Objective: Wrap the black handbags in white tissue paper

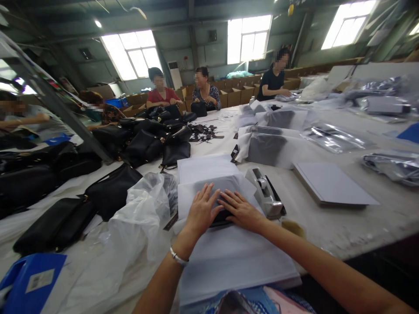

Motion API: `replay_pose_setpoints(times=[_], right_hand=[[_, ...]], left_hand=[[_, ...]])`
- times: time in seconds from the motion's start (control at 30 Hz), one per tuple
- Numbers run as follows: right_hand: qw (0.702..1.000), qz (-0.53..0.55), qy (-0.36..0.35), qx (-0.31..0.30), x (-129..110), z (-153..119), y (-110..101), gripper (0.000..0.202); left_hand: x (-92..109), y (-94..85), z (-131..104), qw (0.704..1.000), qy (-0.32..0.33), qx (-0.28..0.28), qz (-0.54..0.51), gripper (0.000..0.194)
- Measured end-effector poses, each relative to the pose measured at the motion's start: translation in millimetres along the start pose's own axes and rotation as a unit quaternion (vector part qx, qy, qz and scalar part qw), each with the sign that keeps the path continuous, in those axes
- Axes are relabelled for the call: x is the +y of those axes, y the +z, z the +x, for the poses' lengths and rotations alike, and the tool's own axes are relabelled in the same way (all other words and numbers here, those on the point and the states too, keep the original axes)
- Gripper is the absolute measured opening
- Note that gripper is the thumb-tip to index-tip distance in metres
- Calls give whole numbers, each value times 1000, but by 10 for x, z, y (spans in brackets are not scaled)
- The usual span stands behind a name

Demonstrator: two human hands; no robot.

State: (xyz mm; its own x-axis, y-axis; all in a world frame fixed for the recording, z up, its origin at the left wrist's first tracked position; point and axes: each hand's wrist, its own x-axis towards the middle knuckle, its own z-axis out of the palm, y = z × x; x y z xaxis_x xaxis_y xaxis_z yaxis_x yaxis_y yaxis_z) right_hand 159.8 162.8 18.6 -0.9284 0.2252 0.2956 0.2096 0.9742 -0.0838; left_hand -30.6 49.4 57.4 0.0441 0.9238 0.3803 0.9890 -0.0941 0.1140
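Note:
Both my hands lie flat on thin white tissue paper [229, 181] that partly covers a black bag [222, 219]. My left hand [203, 209] has its fingers stretched out over the sheet. My right hand [242, 210] presses beside it, fingers spread, the two hands nearly touching. Dark leather shows through the paper and below my palms. A dark hang tag [170, 221] sticks out at the bag's left side. More white sheets [235, 261] lie beneath, towards my body. Just right of my hands stands a grey tape dispenser [266, 194].
Black bags [111, 187] pile up at left, beside crumpled clear plastic [140, 218]. A blue tape dispenser-like object [32, 279] sits at lower left. Paper-wrapped bags [268, 146], grey boards [334, 183] and plastic packets [393, 165] lie right. Several people work across the table; a slanted metal post [62, 100] rises left.

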Motion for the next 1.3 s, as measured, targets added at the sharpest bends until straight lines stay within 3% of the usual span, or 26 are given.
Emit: replay_pose_setpoints(times=[0.13, 0.23, 0.43, 0.7, 1.03, 1.17, 1.23, 1.3], right_hand=[[999, 49, 19, -5, 13, -246, -153, 56], [993, 116, 28, 4, -87, -551, -307, 42], [970, 216, 34, -110, -433, -908, -396, 47], [965, 203, 48, -157, -481, -775, -281, 15], [945, 267, 80, -169, -339, -546, -579, 22], [941, 264, 47, -207, -293, -421, -635, 20], [965, 215, 31, -148, -292, -315, -643, 23], [988, 152, -1, -39, -281, -177, -645, 27]], left_hand=[[70, 150, -154, 997, -23, -67, -5, 60], [99, 204, -347, 997, -22, -79, -3, 61], [145, 198, -450, 997, -18, -79, 1, 59], [137, 128, -408, 995, -23, -93, -5, 54], [112, -94, -247, 990, -48, -132, -26, 62], [76, -142, -202, 987, -50, -146, -42, 60], [60, -132, -196, 988, -48, -140, -43, 59], [51, -104, -205, 989, -47, -132, -42, 59]])
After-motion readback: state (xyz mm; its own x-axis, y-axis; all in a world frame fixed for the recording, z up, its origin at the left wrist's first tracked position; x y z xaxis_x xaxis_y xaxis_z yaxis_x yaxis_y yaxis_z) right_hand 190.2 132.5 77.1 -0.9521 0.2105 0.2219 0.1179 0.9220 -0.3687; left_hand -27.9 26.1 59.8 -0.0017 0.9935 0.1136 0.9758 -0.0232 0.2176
